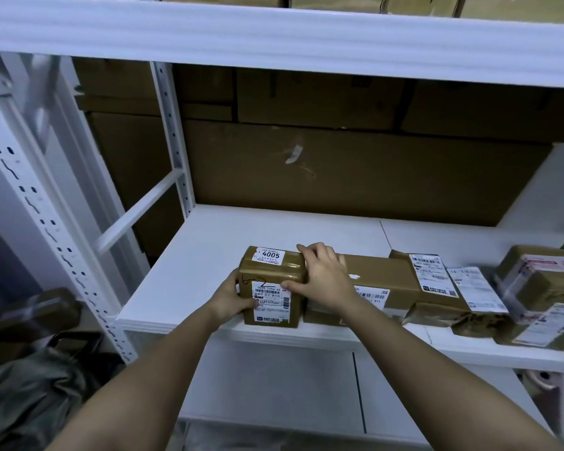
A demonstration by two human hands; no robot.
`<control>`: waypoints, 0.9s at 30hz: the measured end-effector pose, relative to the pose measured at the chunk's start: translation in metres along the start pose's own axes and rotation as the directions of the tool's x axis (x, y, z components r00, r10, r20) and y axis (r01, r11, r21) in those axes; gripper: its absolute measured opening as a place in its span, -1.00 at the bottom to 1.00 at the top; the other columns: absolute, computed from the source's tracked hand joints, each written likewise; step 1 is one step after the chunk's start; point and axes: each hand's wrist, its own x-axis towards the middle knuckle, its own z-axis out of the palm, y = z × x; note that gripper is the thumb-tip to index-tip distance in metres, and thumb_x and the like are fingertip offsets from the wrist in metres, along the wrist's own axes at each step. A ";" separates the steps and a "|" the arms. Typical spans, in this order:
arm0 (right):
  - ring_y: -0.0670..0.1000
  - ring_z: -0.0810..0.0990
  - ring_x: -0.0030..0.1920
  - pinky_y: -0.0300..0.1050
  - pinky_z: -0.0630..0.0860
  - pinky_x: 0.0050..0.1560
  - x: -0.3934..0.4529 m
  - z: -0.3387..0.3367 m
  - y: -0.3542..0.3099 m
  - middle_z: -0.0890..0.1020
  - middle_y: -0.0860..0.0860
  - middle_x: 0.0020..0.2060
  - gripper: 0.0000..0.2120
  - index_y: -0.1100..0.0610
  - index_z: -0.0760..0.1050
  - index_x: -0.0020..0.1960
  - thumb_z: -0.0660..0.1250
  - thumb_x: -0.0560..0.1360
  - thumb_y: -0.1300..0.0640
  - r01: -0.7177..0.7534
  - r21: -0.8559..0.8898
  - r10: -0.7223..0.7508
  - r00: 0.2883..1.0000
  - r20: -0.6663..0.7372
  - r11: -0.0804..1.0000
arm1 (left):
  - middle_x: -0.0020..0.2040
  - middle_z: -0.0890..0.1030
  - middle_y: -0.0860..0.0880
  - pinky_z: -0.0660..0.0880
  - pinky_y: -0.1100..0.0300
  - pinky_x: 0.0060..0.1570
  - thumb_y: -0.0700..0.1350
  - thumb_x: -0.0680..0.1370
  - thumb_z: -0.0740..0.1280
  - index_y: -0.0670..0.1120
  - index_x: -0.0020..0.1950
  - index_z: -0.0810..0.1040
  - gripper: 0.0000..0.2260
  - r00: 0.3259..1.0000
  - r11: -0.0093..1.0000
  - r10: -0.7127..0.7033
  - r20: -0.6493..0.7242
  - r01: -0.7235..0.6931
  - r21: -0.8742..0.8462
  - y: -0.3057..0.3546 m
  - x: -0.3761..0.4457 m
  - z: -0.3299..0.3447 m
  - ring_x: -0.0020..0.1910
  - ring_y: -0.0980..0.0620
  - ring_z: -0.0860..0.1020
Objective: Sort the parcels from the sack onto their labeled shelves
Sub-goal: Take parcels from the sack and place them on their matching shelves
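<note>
Both hands' fingers grip the small parcel [272, 284] (labelled 4005) standing on the white shelf [189, 278].

Large cardboard cartons [355, 170] stacked behind rack; pink object [544, 382] lower right.

Dim shelving bay, wide-angle view

We see soft overhead light brightening the white shelf [209, 242] around the hands, while cartons [355, 170] behind them sit in deep shadow; straight shelf edges bow toward the frame's borders, and the far-left corner blurs.
</note>
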 end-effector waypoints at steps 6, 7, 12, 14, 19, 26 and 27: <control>0.01 0.25 0.39 0.05 0.13 0.39 0.015 -0.006 0.005 0.32 -0.02 0.33 -0.18 -0.02 0.22 0.49 0.34 0.36 -0.36 -0.026 0.048 0.020 0.994 0.105 0.999 | 0.17 0.51 -0.07 0.53 -0.08 0.17 -0.42 0.43 0.39 -0.06 0.43 0.27 -0.35 0.999 0.999 0.018 -0.037 -0.016 0.049 0.006 0.010 0.003 0.20 -0.13 0.51; 0.02 0.24 0.39 0.06 0.13 0.39 0.018 -0.007 0.006 0.31 -0.02 0.35 -0.18 -0.02 0.22 0.49 0.36 0.36 -0.34 -0.036 0.063 0.028 0.992 0.123 0.997 | 0.17 0.51 -0.07 0.53 -0.07 0.17 -0.42 0.43 0.39 -0.06 0.44 0.26 -0.35 0.999 0.999 0.015 -0.041 -0.013 0.049 0.007 0.012 0.005 0.19 -0.11 0.51; 0.02 0.24 0.42 0.09 0.14 0.39 0.020 -0.010 0.007 0.33 -0.03 0.40 -0.17 -0.01 0.17 0.49 0.40 0.36 -0.28 -0.049 0.087 0.034 0.984 0.173 0.995 | 0.26 0.51 -0.14 0.49 -0.13 0.22 -0.43 0.45 0.37 -0.07 0.46 0.22 -0.34 0.999 0.999 0.016 -0.037 -0.015 0.047 0.008 0.016 0.010 0.25 -0.14 0.49; 0.02 0.25 0.41 0.10 0.16 0.38 0.018 -0.009 0.008 0.32 -0.03 0.39 -0.17 -0.02 0.16 0.50 0.41 0.37 -0.27 -0.055 0.090 0.039 0.985 0.169 0.994 | 0.26 0.50 -0.14 0.48 -0.13 0.23 -0.42 0.45 0.37 -0.07 0.45 0.21 -0.35 0.999 0.999 0.013 -0.030 -0.012 0.043 0.007 0.016 0.012 0.25 -0.13 0.49; 0.02 0.23 0.43 0.10 0.15 0.40 0.015 -0.009 0.009 0.29 -0.03 0.43 -0.15 -0.02 0.10 0.52 0.38 0.38 -0.28 -0.047 0.092 0.031 0.985 0.170 0.995 | 0.26 0.49 -0.13 0.47 -0.07 0.26 -0.38 0.47 0.38 -0.10 0.46 0.17 -0.35 0.999 0.996 0.008 -0.034 -0.005 0.089 0.004 0.017 0.013 0.28 -0.11 0.47; -0.03 0.16 0.47 0.04 0.04 0.46 0.013 -0.018 0.000 0.21 -0.06 0.48 -0.16 -0.03 0.07 0.53 0.32 0.40 -0.32 0.076 0.150 -0.079 0.997 0.015 0.986 | 0.47 0.29 -0.18 0.31 -0.08 0.39 -0.24 0.44 0.48 -0.10 0.56 -0.02 -0.14 0.994 0.961 -0.086 -0.062 0.099 0.256 0.002 0.007 0.004 0.44 -0.17 0.28; -0.03 0.17 0.47 0.03 0.03 0.46 0.014 -0.020 -0.004 0.23 -0.07 0.47 -0.18 -0.03 0.09 0.52 0.31 0.41 -0.32 0.112 0.153 -0.112 0.994 -0.009 0.982 | 0.50 0.24 -0.16 0.29 -0.07 0.40 -0.20 0.44 0.48 -0.09 0.57 -0.03 -0.12 0.992 0.952 -0.099 -0.076 0.117 0.284 0.002 0.004 0.001 0.46 -0.18 0.25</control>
